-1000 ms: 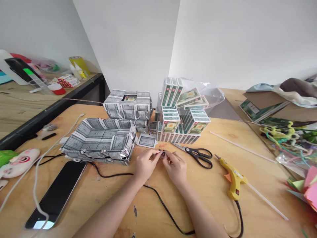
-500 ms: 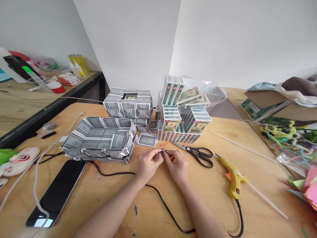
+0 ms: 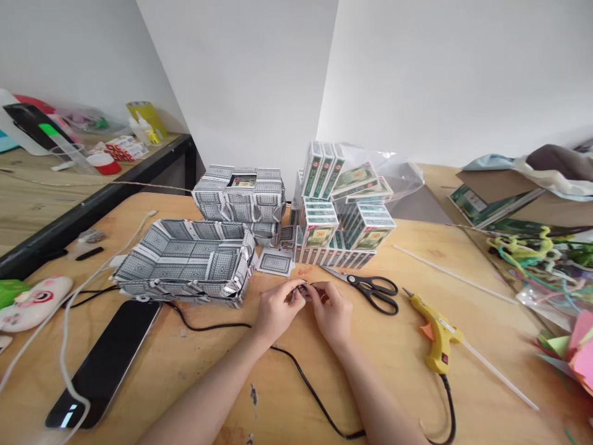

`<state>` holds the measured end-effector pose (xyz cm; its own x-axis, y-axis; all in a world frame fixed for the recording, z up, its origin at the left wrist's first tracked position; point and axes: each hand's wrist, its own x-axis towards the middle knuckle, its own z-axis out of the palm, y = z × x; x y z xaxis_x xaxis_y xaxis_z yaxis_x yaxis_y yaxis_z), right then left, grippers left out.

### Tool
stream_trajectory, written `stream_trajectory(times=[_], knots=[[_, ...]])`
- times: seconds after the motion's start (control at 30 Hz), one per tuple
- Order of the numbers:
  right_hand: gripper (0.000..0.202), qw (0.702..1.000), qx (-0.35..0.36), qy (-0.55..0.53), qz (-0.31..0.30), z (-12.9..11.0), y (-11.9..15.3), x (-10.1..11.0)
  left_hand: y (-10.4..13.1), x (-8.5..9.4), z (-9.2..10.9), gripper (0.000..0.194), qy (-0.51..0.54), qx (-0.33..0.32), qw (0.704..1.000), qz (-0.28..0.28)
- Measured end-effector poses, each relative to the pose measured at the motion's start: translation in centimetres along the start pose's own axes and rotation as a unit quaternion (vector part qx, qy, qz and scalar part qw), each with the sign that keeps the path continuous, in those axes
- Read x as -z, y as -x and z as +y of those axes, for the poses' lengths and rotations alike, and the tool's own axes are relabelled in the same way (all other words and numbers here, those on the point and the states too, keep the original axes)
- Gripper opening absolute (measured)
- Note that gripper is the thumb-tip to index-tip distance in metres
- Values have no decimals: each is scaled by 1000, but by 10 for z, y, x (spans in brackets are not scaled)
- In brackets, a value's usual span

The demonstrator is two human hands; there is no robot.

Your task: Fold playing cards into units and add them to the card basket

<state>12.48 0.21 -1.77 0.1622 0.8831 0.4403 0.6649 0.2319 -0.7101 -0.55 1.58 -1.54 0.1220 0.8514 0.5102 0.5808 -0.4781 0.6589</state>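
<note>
My left hand (image 3: 279,307) and my right hand (image 3: 333,312) meet over the middle of the table, fingers pinched on one small playing card (image 3: 304,292). The card looks folded or bent, and the fingers cover most of it. Just beyond them lie loose playing cards (image 3: 275,261), backs up. To their left stands an open tray made of folded cards (image 3: 173,272), with a block of folded cards (image 3: 241,198) behind it. Stacked card boxes (image 3: 324,235) rise past my hands. Black-handled scissors (image 3: 370,288) lie right of my right hand.
A yellow glue gun (image 3: 435,330) lies at the right, its black cord running to the front edge. Glue sticks (image 3: 454,274) are near it. A phone (image 3: 104,364) and white cable sit at the left. A black cord (image 3: 306,377) passes under my forearms.
The fingers have shifted slightly on the card, and a little more of it shows between them. Everything else stays in place apart from a slight camera shift.
</note>
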Motion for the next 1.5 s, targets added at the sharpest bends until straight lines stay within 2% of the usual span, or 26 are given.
stream_trajectory(times=[0.13,0.4,0.67,1.03,1.17,1.3,1.5], knots=[[21,1000,-6,-4,0,2,-1,0,0,1,0,35,-1,-14,1000,-15],[20,1000,-11,-9,-2,3,-2,1,-2,2,1,25,4,-6,1000,-20],[20,1000,-20,-23,-3,3,-2,0,-2,4,2,29,-8,-3,1000,-24],[18,989,-85,-114,-28,4,-6,-1,-3,2,-1,27,4,12,999,-40],[27,976,-132,-162,-58,8,-7,-4,-2,2,-1,29,-4,28,999,-39],[22,973,-153,-156,-76,11,-8,-4,-2,2,-2,32,-4,41,999,-32],[21,971,-162,-165,-65,8,-9,-1,-4,3,-4,36,-19,51,997,-50]])
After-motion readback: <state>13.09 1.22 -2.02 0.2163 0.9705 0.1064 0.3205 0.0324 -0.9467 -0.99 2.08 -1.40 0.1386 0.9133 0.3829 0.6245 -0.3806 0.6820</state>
